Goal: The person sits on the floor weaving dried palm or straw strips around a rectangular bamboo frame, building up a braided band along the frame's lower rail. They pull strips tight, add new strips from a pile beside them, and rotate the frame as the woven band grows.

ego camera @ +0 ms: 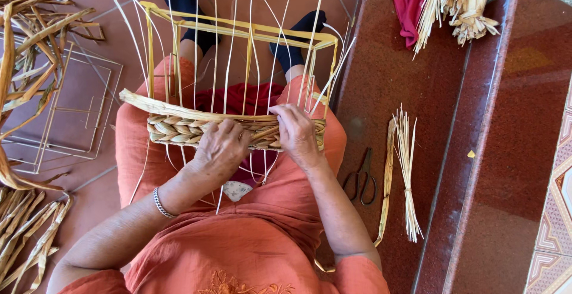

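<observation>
A half-woven basket (pixel 179 128) rests on my lap, a wire frame (pixel 238 31) with thin upright wires rising from a band of braided straw. My left hand (pixel 221 146) presses on the woven band near its middle, fingers curled over the straw. My right hand (pixel 296 132) grips the same band near its right end, pinching a straw strand between the wires. A long flat straw strip (pixel 155 104) runs along the top of the weave toward the left.
Scissors (pixel 361 178) lie on the red step to my right, beside a tied bundle of thin straw (pixel 407 169). More straw bundles (pixel 462 2) and red cloth (pixel 411 2) sit at the top. Loose dried leaves (pixel 30 37) and an empty wire frame (pixel 71 109) lie at left.
</observation>
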Available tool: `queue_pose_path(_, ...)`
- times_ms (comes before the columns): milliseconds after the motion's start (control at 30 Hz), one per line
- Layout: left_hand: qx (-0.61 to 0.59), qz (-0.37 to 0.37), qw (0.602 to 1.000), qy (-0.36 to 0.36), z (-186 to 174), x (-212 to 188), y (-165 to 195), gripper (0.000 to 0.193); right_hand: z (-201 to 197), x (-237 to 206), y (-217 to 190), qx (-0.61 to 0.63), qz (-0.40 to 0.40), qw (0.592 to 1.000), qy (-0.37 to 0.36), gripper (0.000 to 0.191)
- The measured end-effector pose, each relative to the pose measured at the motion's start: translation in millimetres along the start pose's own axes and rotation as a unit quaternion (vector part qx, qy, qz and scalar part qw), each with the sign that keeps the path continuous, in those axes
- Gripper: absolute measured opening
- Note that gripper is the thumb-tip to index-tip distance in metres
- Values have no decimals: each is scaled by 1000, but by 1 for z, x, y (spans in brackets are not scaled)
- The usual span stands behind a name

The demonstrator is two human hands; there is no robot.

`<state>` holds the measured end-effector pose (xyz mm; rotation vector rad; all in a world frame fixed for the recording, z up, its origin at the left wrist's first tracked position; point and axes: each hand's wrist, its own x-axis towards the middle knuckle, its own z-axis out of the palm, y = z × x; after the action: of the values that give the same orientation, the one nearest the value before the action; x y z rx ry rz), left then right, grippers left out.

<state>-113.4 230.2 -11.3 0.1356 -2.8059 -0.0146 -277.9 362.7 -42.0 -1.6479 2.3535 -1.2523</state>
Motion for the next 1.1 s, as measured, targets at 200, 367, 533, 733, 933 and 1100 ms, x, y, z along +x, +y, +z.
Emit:
queue_pose_path(200, -119, -61, 984, -119, 8, 13, -24, 11, -20, -2, 2, 90, 24, 991, -97, 30)
queue_pose_path(367, -374, -164, 904, 125, -6, 32, -36, 41, -7, -5, 5, 68, 59, 994, -54, 14)
queue_pose_path(533, -348, -182, 918, -49, 11, 64, -36, 9, -12, -9, 8, 96, 113, 986, -75, 13)
queue_pose_path(733, -329, -206, 915, -109, 38, 83, -26, 17, -14, -2, 6, 101, 116, 986, -66, 12)
queue_pose_path(933, -738, -350, 573, -71, 37, 36, -24, 25, -7, 4, 0, 85, 95, 992, -17, 11)
queue_pose_path(1100, -596, -228, 759, -128, 9, 14, -17, 27, 3, 7, -3, 68, 152, 986, -30, 15)
